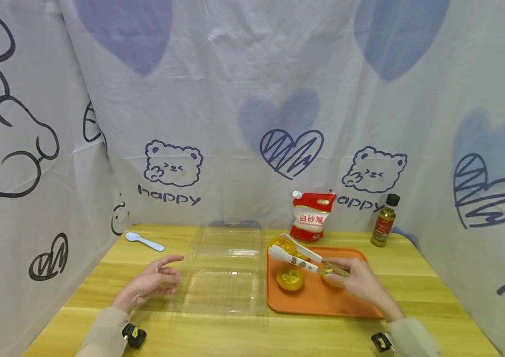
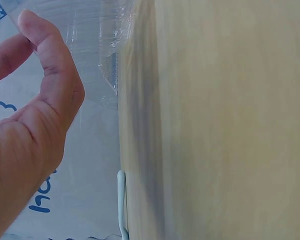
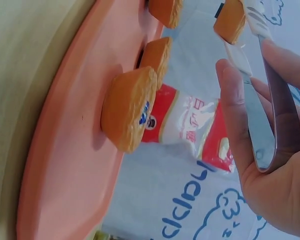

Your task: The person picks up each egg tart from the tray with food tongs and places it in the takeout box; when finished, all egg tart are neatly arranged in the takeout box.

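My right hand grips a pair of tongs with white tips and metallic handles. Between the tips an egg tart is held up, clear of the orange tray. On that tray sit more tarts: one in front, another partly hidden under my right hand, and a third behind the tongs. My left hand is raised beside the left edge of a clear plastic clamshell box, its lid folded back, fingers loosely bent. In the left wrist view the fingertips overlap the clear plastic.
A red and white bag of sugar stands behind the tray. A small oil bottle with a black cap is at the back right. A pale blue spoon lies at the back left. Printed cloth hangs behind the table.
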Demonstrator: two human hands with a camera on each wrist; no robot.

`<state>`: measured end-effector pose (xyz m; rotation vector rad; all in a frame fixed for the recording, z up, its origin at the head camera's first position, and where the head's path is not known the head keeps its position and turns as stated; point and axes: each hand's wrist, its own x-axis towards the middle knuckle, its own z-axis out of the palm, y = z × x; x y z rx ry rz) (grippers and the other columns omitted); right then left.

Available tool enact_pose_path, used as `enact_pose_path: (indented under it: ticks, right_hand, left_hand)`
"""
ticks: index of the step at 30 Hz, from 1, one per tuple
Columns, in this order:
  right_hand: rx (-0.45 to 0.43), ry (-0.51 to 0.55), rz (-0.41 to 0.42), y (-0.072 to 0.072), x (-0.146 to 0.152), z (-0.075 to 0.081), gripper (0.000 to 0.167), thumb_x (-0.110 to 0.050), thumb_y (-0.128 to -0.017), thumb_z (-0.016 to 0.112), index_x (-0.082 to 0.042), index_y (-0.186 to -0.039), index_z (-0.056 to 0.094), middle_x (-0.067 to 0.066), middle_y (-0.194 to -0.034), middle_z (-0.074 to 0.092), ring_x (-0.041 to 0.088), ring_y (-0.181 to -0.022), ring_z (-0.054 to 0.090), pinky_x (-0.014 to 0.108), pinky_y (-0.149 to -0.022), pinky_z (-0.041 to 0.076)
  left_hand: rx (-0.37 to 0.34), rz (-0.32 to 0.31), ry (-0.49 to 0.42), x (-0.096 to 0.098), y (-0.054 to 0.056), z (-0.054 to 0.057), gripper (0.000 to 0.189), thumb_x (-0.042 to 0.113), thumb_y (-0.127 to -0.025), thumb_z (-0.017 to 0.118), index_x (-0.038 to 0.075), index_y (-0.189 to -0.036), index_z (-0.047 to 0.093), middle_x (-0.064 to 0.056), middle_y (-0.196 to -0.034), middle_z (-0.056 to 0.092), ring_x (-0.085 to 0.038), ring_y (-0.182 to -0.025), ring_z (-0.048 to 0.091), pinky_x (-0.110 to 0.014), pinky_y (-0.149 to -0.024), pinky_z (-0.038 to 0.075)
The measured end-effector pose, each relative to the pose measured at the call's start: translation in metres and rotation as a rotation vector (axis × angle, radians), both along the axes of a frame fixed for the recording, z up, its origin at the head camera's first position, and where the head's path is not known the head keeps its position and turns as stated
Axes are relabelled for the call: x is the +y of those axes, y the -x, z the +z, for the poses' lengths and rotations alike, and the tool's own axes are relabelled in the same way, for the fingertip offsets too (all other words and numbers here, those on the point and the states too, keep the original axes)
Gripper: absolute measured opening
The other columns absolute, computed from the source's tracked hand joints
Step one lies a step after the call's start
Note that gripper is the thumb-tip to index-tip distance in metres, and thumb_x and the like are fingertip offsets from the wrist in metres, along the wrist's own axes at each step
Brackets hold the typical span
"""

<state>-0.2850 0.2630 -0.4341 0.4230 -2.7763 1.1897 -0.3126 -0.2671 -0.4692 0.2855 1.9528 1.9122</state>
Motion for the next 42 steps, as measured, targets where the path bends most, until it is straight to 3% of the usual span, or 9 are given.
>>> enact_pose_path:
  ticks: [4,8,11,16,21,28,32,37,42]
  right_hand:
    - [0.073,-0.043,0.022,0.004,-0.008,-0.001,0.037,-0.020,-0.084,0.077,-0.013,-0.119,0.072,0.006,-0.115,0.072,0.014,-0.094,0.062,0.036,-0.085,0.054]
    - [0.071,-0.065,0.050,0.007,-0.018,-0.001,0.036,-0.022,-0.085,0.075,-0.016,-0.121,0.071,0.004,-0.093,0.075,0.009,-0.068,0.060,0.027,-0.064,0.052]
    - [0.063,-0.064,0.070,0.008,-0.027,-0.001,0.037,-0.021,-0.086,0.075,-0.015,-0.122,0.070,0.005,-0.096,0.075,0.015,-0.075,0.066,0.032,-0.068,0.056]
    - [0.079,-0.071,0.083,0.008,-0.038,-0.003,0.039,-0.019,-0.084,0.076,-0.012,-0.122,0.070,0.004,-0.119,0.071,0.024,-0.111,0.065,0.047,-0.096,0.052]
    - [0.043,-0.054,0.100,0.008,-0.045,-0.003,0.040,-0.017,-0.083,0.076,-0.011,-0.122,0.070,0.006,-0.115,0.072,0.020,-0.099,0.065,0.048,-0.092,0.053]
    - [0.017,-0.029,0.134,0.008,-0.058,-0.005,0.039,-0.016,-0.085,0.075,-0.011,-0.123,0.069,0.009,-0.113,0.073,0.015,-0.088,0.067,0.025,-0.074,0.055]
    - [-0.007,-0.014,0.154,0.011,-0.068,-0.005,0.038,-0.017,-0.086,0.075,-0.013,-0.124,0.069,0.008,-0.115,0.072,0.016,-0.088,0.065,0.022,-0.064,0.050]
    - [-0.020,-0.017,0.199,0.015,-0.079,-0.006,0.036,-0.016,-0.088,0.072,-0.014,-0.124,0.069,0.007,-0.117,0.071,0.014,-0.089,0.065,0.024,-0.070,0.053]
    - [-0.009,-0.048,0.211,0.016,-0.090,-0.009,0.035,-0.019,-0.087,0.074,-0.015,-0.122,0.071,-0.001,-0.105,0.073,0.014,-0.091,0.063,0.038,-0.083,0.053]
  left_hand:
    - [0.007,0.004,0.013,-0.002,0.001,0.001,0.074,0.000,-0.092,0.061,0.001,-0.153,0.019,-0.006,-0.099,0.061,-0.016,-0.080,0.061,-0.029,-0.072,0.058]
    - [-0.002,0.009,0.017,-0.002,0.001,0.001,0.074,0.001,-0.092,0.061,0.002,-0.153,0.019,-0.007,-0.100,0.061,-0.016,-0.081,0.061,-0.029,-0.072,0.058]
    - [-0.004,0.006,0.012,-0.002,0.001,0.001,0.074,0.000,-0.093,0.061,0.002,-0.153,0.019,-0.007,-0.100,0.061,-0.015,-0.080,0.061,-0.028,-0.072,0.058]
    - [-0.001,-0.001,0.006,-0.001,0.001,0.001,0.073,0.000,-0.094,0.059,0.002,-0.154,0.018,-0.007,-0.100,0.061,-0.014,-0.078,0.061,-0.029,-0.070,0.058]
    - [-0.004,0.000,0.006,0.000,0.002,0.001,0.072,0.000,-0.094,0.059,0.002,-0.154,0.018,-0.007,-0.099,0.061,-0.014,-0.078,0.061,-0.028,-0.070,0.058]
    - [-0.020,-0.011,-0.003,0.000,0.002,0.001,0.074,0.000,-0.094,0.060,0.001,-0.154,0.016,-0.007,-0.098,0.062,-0.014,-0.077,0.060,-0.028,-0.069,0.058]
    - [-0.020,-0.019,-0.013,0.000,0.002,0.000,0.073,0.001,-0.094,0.060,0.002,-0.153,0.017,-0.006,-0.099,0.062,-0.013,-0.077,0.061,-0.027,-0.069,0.058]
    - [-0.015,-0.010,-0.004,-0.001,0.001,0.000,0.073,0.003,-0.094,0.061,0.003,-0.153,0.019,-0.006,-0.100,0.062,-0.013,-0.078,0.061,-0.027,-0.070,0.058]
    - [-0.022,-0.008,-0.004,-0.001,0.003,-0.001,0.073,0.003,-0.094,0.062,0.003,-0.153,0.019,-0.004,-0.097,0.062,-0.013,-0.078,0.062,-0.027,-0.069,0.058]
